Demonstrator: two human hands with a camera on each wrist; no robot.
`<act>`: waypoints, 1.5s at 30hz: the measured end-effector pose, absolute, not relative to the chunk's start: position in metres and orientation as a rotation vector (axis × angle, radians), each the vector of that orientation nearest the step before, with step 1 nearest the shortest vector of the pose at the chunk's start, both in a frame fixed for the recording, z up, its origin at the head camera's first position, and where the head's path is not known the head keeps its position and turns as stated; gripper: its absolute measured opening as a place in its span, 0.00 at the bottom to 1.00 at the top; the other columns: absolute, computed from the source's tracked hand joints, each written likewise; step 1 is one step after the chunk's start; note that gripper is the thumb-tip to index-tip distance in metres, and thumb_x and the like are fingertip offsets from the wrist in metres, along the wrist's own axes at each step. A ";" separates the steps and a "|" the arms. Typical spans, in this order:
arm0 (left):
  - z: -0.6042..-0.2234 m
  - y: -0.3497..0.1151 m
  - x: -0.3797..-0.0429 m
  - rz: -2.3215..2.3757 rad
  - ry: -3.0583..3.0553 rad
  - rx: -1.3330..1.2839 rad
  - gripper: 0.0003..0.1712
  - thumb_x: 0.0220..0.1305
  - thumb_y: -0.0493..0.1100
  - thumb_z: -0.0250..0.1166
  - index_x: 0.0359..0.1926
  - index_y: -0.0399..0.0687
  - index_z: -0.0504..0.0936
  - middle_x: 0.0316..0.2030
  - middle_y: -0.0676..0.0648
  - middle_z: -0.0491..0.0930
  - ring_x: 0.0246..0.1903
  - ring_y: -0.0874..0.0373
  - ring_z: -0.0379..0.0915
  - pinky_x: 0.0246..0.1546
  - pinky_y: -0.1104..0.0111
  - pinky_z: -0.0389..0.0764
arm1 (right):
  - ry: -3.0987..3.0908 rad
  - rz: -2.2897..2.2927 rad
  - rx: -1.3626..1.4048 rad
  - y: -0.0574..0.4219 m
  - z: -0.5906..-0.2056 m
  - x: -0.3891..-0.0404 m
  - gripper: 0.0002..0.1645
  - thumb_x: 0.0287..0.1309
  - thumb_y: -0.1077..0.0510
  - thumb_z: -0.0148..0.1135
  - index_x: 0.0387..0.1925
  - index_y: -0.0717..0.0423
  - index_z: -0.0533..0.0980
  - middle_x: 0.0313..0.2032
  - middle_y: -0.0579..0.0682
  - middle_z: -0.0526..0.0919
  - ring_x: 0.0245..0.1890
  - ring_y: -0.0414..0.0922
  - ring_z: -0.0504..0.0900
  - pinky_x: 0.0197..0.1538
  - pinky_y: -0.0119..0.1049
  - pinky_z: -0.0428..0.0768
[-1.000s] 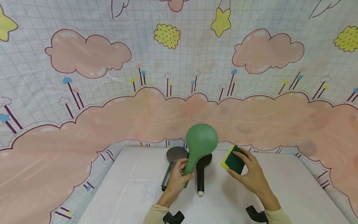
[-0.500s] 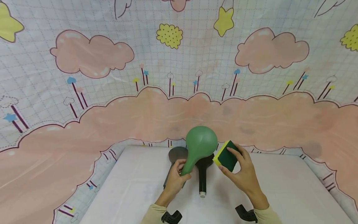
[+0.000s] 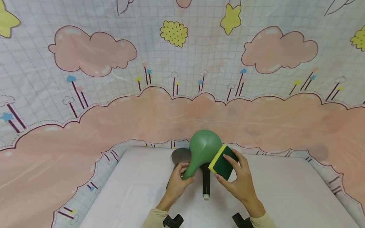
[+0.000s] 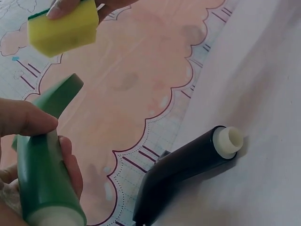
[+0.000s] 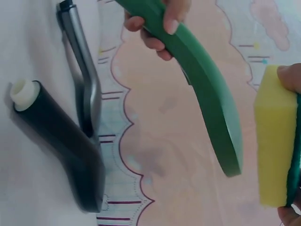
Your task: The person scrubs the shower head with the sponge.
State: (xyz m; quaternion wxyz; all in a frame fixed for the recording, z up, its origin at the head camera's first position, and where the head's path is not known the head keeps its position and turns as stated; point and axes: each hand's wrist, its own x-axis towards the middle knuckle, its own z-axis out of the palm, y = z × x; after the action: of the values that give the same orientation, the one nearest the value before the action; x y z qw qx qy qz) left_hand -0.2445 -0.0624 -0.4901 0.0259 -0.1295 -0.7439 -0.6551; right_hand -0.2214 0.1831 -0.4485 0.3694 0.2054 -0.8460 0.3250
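Note:
My left hand [image 3: 177,186] grips the handle of a green shower head [image 3: 204,144], raised above the table with its smooth rounded back up. Thumb and fingers wrap the handle in the left wrist view. My right hand [image 3: 242,182] pinches a sponge [image 3: 223,163] by its edges, one side yellow foam and the other dark green scouring layer. In the head view the sponge's yellow side overlaps the lower right of the green head. The right wrist view shows a narrow gap between the sponge [image 5: 275,141] and the green shower head [image 5: 214,108].
Below the hands lie a black shower head [image 3: 206,182] with a white connector end and a grey shower head [image 3: 181,155], both partly hidden. They rest on a white-covered table [image 3: 128,193]. Behind it hangs a cloth backdrop [image 3: 114,123] printed with clouds and stars.
My right hand has moved left with the sponge, closing in on the green shower head. The green shower head has sunk slightly and its handle tilts lower, still in my left hand.

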 end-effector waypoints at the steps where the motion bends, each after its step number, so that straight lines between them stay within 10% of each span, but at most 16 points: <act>1: -0.490 -0.063 -0.245 -2.006 -2.309 -0.402 0.29 0.55 0.33 0.69 0.58 0.39 0.71 0.48 0.39 0.83 0.43 0.56 0.75 0.45 0.69 0.75 | -2.173 0.828 0.531 0.183 -0.449 -0.221 0.47 0.34 0.52 0.82 0.61 0.50 0.75 0.68 0.62 0.65 0.63 0.59 0.67 0.50 0.61 0.80; 10: -0.486 -0.060 -0.238 -1.947 -2.359 -0.369 0.27 0.56 0.33 0.70 0.57 0.41 0.73 0.47 0.40 0.84 0.43 0.56 0.75 0.42 0.69 0.75 | -2.172 0.749 0.565 0.187 -0.460 -0.225 0.42 0.52 0.28 0.64 0.60 0.51 0.75 0.68 0.63 0.65 0.65 0.60 0.65 0.54 0.62 0.78; 35: -0.474 -0.058 -0.229 -1.877 -2.368 -0.405 0.25 0.52 0.29 0.70 0.53 0.41 0.77 0.43 0.39 0.86 0.34 0.63 0.76 0.34 0.73 0.75 | -2.107 0.705 0.488 0.198 -0.462 -0.231 0.44 0.55 0.24 0.54 0.59 0.52 0.76 0.69 0.62 0.65 0.65 0.60 0.66 0.53 0.58 0.77; 45: -0.489 -0.058 -0.236 -1.754 -2.351 -0.438 0.26 0.50 0.33 0.72 0.52 0.46 0.78 0.40 0.45 0.87 0.33 0.65 0.76 0.35 0.73 0.75 | -2.085 0.693 0.566 0.190 -0.468 -0.232 0.42 0.56 0.26 0.55 0.59 0.51 0.76 0.68 0.62 0.66 0.65 0.59 0.66 0.70 0.24 0.55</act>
State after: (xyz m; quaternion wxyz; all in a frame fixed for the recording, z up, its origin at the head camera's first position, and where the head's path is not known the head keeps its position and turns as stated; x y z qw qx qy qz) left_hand -0.2360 -0.0581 -0.4887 0.0877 -0.1473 -0.7896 -0.5891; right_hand -0.2317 0.1899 -0.4680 0.4228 0.2259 -0.8329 0.2766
